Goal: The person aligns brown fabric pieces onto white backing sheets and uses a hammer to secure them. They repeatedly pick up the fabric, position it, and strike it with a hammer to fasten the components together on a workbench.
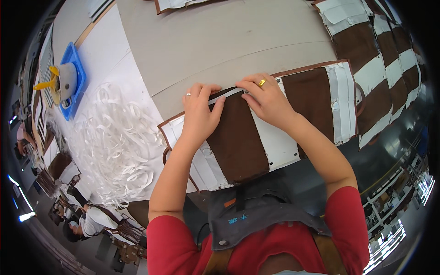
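A brown-and-white striped panel (240, 146), edged in brown with a loop at each short end, lies across the table in front of me. Along its far edge runs a narrow white strip (228, 93), with a dark gap behind it. My left hand (198, 110) holds this edge, thumb on the near side and fingers curled over the far side. Close by on the right, my right hand (270, 103) pinches the strip between thumb and forefinger. The fingertips partly cover the edge, so the exact hold there is hidden.
Left of the panel spreads a tangled heap of white ribbon-like strips (114, 142). Beyond it, a blue tray (79, 75) carries a white pot (68, 82) with yellow-handled tools. More brown-and-white panels (360, 48) lie at the right. Another person (94, 222) sits at the lower left.
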The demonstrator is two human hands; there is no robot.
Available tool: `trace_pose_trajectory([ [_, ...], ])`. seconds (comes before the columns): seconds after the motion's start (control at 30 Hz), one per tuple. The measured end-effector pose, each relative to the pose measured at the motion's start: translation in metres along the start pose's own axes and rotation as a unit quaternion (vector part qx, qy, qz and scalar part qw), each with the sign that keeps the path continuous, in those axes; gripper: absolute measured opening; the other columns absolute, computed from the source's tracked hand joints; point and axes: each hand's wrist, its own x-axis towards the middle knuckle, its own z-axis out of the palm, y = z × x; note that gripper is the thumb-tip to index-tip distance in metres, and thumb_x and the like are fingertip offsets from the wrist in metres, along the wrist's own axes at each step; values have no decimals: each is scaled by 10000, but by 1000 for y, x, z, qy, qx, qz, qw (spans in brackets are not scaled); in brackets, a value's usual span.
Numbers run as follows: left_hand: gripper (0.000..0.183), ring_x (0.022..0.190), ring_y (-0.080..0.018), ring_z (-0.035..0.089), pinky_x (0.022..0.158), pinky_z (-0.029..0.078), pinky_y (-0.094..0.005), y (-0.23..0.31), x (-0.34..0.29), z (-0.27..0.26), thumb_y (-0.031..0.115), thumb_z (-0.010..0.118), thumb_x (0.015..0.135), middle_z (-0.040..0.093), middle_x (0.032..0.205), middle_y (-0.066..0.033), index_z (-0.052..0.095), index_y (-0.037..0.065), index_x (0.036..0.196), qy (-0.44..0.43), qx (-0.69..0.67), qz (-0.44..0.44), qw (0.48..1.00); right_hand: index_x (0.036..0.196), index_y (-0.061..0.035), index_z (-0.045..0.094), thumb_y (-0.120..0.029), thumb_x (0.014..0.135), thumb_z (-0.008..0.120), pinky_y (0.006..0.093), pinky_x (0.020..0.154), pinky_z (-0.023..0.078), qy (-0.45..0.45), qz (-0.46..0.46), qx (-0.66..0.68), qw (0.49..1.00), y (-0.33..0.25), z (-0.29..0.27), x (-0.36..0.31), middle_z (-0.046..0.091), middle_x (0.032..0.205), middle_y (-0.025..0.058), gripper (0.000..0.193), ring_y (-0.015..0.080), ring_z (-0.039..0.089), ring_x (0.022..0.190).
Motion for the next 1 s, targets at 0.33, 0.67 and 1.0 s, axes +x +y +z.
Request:
trace_pose_trajectory([
  [0.33,105,796,-211,557,771,371,-332,-10,14,9,40,636,806,600,864,-38,670,76,898,-10,-57,65,996,1006,-81,619,-24,812,634,360,840,436,-70,71,39,994,4,-7,10,559,990,56,202,254,508,973],
  [0.67,258,779,-176,537,721,347,-334,-26,9,16,-25,612,788,574,843,-1,702,139,966,21,-18,181,983,901,-88,628,-58,818,634,349,782,437,-104,14,12,994,7,-14,17,567,910,24,88,226,507,890],
  [1.0,378,774,-207,526,811,400,-318,-37,-7,-34,52,682,779,582,852,-39,552,73,1134,-70,-46,11,996,893,-55,613,-56,825,648,357,810,425,-74,50,23,996,2,-7,21,572,926,51,76,240,527,884],
])
